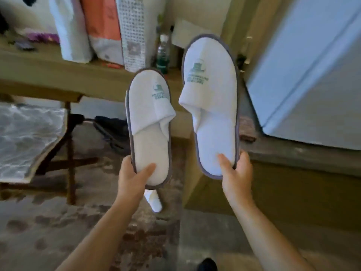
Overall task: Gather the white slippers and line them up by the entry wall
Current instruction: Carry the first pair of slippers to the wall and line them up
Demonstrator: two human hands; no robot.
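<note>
Slippers stand toes-up, long axes near-parallel: left hand grips the left slipper's heel, right hand the right slipper's, held higher.

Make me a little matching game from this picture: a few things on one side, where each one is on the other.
Things:
1. slipper with the larger-looking logo
2. slipper with folded-over upper
3. plastic bottle
4. white object

Places:
A. on the wooden shelf
B. in the left hand
C. low, below the left hand
D. in the right hand

Pairs: 1-D, 2-B, 3-A, 4-C
</note>
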